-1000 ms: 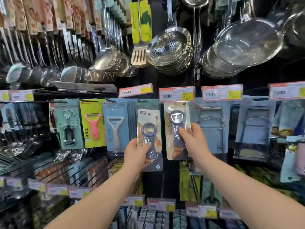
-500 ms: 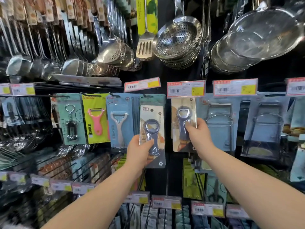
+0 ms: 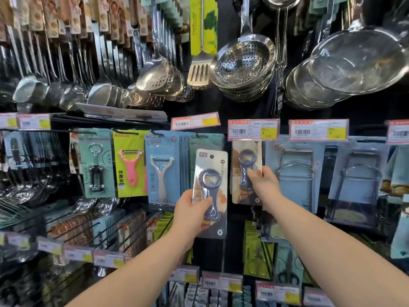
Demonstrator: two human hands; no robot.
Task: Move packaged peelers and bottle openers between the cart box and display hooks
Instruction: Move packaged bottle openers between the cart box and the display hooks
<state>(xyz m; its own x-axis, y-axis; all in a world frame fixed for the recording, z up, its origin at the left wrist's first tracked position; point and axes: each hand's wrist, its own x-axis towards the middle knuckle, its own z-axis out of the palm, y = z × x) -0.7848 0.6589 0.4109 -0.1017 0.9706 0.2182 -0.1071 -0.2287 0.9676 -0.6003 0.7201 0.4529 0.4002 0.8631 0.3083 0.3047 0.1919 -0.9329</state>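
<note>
Both hands (image 3: 191,209) (image 3: 263,185) grip carded bottle openers (image 3: 210,193) (image 3: 245,171), edges narrowly apart.

Dark gap (image 3: 229,165) between carded openers, probably passable; price tag (image 3: 253,129) overhangs.

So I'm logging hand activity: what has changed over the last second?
Little. The right hand slid a bit down the hanging bottle opener pack, its top now tucked behind the price tag. The left hand still grips the loose bottle opener pack. Neither pack was released.
</note>
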